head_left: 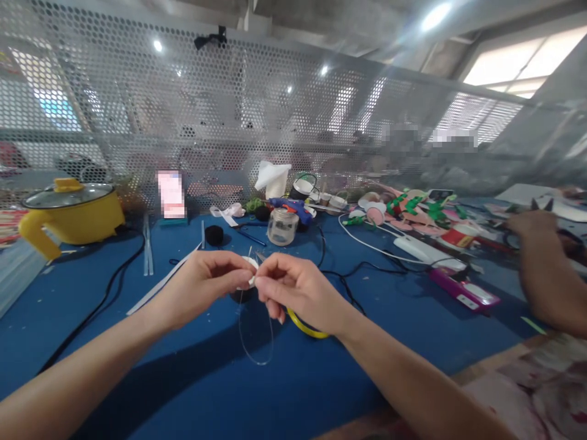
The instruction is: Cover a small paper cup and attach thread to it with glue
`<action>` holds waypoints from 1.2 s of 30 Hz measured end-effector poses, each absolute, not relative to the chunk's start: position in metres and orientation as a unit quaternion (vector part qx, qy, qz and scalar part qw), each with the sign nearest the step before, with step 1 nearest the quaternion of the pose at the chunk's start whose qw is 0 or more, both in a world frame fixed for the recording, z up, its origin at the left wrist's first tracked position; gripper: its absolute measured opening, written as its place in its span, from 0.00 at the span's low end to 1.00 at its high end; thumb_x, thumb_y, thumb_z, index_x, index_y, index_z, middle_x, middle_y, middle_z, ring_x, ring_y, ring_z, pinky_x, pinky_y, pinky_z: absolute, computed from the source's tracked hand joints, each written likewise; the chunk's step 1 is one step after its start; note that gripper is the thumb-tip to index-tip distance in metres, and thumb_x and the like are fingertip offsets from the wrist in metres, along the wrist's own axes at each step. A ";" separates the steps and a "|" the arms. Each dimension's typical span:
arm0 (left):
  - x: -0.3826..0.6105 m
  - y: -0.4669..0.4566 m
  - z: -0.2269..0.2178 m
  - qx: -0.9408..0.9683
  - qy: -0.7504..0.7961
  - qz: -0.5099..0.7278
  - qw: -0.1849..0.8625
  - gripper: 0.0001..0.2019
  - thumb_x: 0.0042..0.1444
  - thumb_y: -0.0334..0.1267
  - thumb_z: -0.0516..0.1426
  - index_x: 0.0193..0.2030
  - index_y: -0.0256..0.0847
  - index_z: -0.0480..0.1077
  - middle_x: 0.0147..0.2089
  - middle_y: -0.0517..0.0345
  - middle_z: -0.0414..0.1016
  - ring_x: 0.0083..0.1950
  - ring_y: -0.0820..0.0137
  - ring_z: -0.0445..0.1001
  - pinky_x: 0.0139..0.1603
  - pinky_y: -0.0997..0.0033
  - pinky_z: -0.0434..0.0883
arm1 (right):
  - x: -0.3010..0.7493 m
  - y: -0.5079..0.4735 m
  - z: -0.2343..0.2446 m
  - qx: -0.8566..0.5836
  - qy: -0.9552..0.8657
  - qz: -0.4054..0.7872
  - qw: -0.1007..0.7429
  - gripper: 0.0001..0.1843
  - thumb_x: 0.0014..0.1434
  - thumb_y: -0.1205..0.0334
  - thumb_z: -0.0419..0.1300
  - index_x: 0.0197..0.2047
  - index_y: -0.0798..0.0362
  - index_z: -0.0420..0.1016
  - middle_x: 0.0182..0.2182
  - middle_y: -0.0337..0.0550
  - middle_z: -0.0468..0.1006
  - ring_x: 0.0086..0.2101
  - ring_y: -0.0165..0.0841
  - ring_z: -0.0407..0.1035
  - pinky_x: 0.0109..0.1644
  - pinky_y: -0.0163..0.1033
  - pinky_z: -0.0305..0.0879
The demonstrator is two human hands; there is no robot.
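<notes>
My left hand (pixel 208 278) and my right hand (pixel 298 282) meet above the blue table, thumbs and forefingers pinched. Between the fingertips is a small white piece (pixel 252 281), mostly covered by the fingers. A clear thread (pixel 261 364) hangs below both hands in a long loop. My right hand's other fingers curl inward. Just behind the fingertips sits a round white and dark object, largely hidden. Under my right wrist, a yellow ring (pixel 312 333) shows in part on the table.
Beyond my hands stand a glass jar (pixel 282 227), a blue glue gun (pixel 293 208) and a black roll (pixel 214 234). A yellow electric pot (pixel 76 211) is at left, a propped phone (pixel 170 195) at back. Cords, a purple power strip (pixel 464 290) and another person's arm (pixel 543 263) lie right.
</notes>
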State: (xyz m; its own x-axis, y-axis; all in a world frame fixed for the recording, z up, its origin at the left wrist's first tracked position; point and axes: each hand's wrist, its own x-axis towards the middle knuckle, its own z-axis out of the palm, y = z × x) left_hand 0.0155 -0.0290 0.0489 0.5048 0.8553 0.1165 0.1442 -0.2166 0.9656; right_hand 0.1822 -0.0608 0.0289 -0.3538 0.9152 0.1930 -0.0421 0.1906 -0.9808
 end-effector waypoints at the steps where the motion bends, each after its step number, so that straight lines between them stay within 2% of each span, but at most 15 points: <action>1: 0.017 -0.030 0.047 0.704 0.363 0.332 0.513 0.05 0.46 0.35 0.57 0.26 0.36 0.72 0.19 0.63 0.69 0.20 0.80 0.63 0.19 0.82 0.62 | 0.180 -0.062 0.027 -0.354 -0.629 0.532 0.443 0.07 0.52 0.61 0.57 0.28 0.56 0.64 0.19 0.33 0.67 0.16 0.20 0.63 0.17 0.26 0.62; 8: 0.021 -0.030 0.039 0.692 0.375 0.309 0.533 0.07 0.47 0.38 0.57 0.28 0.36 0.65 0.21 0.63 0.68 0.19 0.78 0.66 0.20 0.78 0.65 | 0.179 -0.058 0.014 -0.392 -0.613 0.485 0.485 0.08 0.52 0.60 0.56 0.28 0.56 0.64 0.17 0.33 0.67 0.16 0.21 0.63 0.17 0.26 0.62; 15: 0.024 -0.028 0.038 0.682 0.364 0.288 0.565 0.10 0.47 0.39 0.58 0.28 0.37 0.60 0.21 0.64 0.68 0.18 0.78 0.67 0.18 0.78 0.65 | 0.180 -0.055 0.011 -0.382 -0.598 0.517 0.478 0.09 0.49 0.60 0.59 0.27 0.56 0.64 0.18 0.33 0.67 0.15 0.21 0.63 0.16 0.26 0.61; 23: 0.030 -0.030 0.034 0.661 0.365 0.270 0.597 0.11 0.47 0.36 0.57 0.28 0.38 0.57 0.18 0.64 0.69 0.18 0.78 0.67 0.18 0.79 0.64 | 0.182 -0.051 0.006 -0.372 -0.594 0.538 0.468 0.09 0.51 0.58 0.57 0.27 0.56 0.63 0.16 0.33 0.67 0.15 0.22 0.62 0.17 0.27 0.61; 31: 0.026 -0.024 0.031 0.643 0.329 0.277 0.634 0.11 0.45 0.36 0.59 0.33 0.37 0.61 0.20 0.64 0.69 0.20 0.77 0.68 0.20 0.78 0.65 | 0.184 -0.051 0.005 -0.368 -0.616 0.523 0.460 0.08 0.52 0.59 0.56 0.28 0.55 0.64 0.17 0.32 0.65 0.15 0.19 0.58 0.15 0.25 0.53; 36: 0.028 -0.024 0.026 0.620 0.338 0.334 0.624 0.08 0.45 0.37 0.59 0.28 0.36 0.65 0.23 0.62 0.70 0.22 0.79 0.67 0.23 0.79 0.65 | 0.182 -0.055 0.007 -0.378 -0.648 0.488 0.447 0.06 0.52 0.62 0.55 0.28 0.56 0.66 0.21 0.36 0.69 0.17 0.20 0.58 0.18 0.27 0.55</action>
State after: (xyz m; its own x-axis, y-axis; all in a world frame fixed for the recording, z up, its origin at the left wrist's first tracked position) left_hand 0.0275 -0.0238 0.0258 0.5481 0.8364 -0.0075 0.0018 0.0078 1.0000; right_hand 0.1815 -0.0546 0.0075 -0.3156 0.9252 0.2108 0.0534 0.2391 -0.9695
